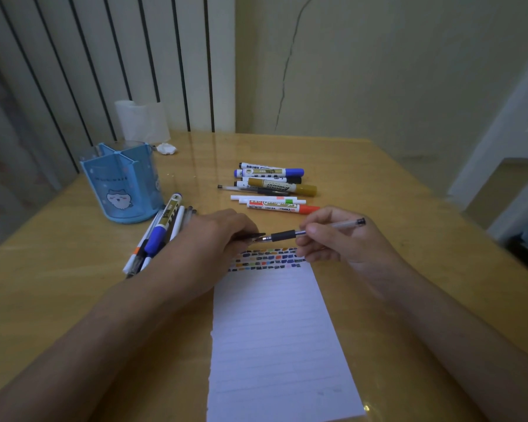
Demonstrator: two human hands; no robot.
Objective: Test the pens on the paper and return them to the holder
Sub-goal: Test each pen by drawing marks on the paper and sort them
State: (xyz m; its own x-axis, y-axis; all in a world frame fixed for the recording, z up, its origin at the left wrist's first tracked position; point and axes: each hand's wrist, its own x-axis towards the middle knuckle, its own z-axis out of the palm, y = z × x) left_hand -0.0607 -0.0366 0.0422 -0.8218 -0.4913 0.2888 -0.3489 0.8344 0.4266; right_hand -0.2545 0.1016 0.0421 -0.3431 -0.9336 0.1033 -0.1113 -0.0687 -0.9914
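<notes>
- Head view, nearest first: lined paper (275,339) lies flat on the wooden table (393,184), running from 6 o'clock up to centre. Rows of small coloured test marks (267,259) cross its far end.
- Both forearms enter from the bottom corners and meet over those marks.
- Right hand (333,242), at about 3 o'clock of the marks, pinches a clear gel pen (311,231) between thumb and fingers. Pen lies roughly level, black grip and bare tip pointing toward 9 o'clock, end plug toward 3 o'clock.
- Left hand (223,231) sits at 9 o'clock of the pen tip, fingers curled round a dark cap (253,236). Cap mouth is right at the tip; cannot tell whether it is already touching.
- Left pile of pens (162,236) lies at 9 o'clock of the left hand, partly hidden under the wrist: a blue-capped marker, white barrels, clear pens, all fanned toward 1 o'clock.
- Red-capped marker (282,208) lies just past the hands at 12 o'clock, nearest of a second group of pens (272,184) lying crosswise: white sticks, gold marker, black and blue markers.
- Blue pen holder (124,184) stands upright at 10 o'clock, divided inside, cartoon face on its wall; no pens visible in it.
- Farther, at 11 o'clock: crumpled tissue (166,148), then a white paper roll (141,121) against the slatted wall panel (104,56).
</notes>
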